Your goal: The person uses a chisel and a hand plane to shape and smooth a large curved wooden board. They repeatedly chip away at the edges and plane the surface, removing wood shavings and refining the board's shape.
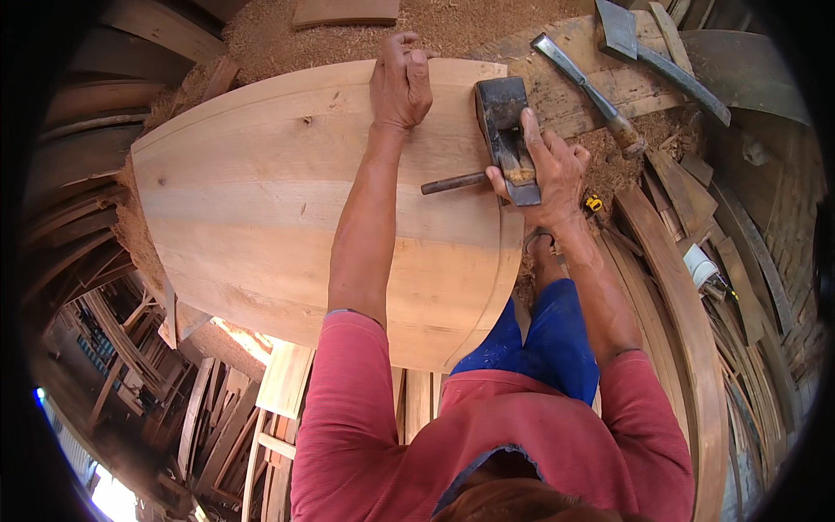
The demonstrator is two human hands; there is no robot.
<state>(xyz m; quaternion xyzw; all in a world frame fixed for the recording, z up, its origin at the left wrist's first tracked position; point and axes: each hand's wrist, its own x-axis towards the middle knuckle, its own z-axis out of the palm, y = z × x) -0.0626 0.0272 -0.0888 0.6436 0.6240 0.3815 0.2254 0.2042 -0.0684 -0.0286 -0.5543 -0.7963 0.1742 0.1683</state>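
A broad pale wooden panel (287, 235) with a curved outline and several joined boards lies in front of me. My left hand (402, 87) is closed at its far edge, with the fingers curled over the rim and partly hidden. Near the panel's right end, my right hand (552, 170) grips a dark hand plane (502, 104) by its near end and side. The plane's rod-like cross handle (454, 183) sticks out to the left, over the panel. The plane rests along the panel's right edge.
A chisel (600, 100) with a wooden handle and an axe-like tool (619, 30) lie on a worn plank (565, 65) at the far right. A small yellow object (594, 204) sits beyond my right wrist. Long timbers (687, 296) line the right side; wood shavings (470, 26) cover the far ground.
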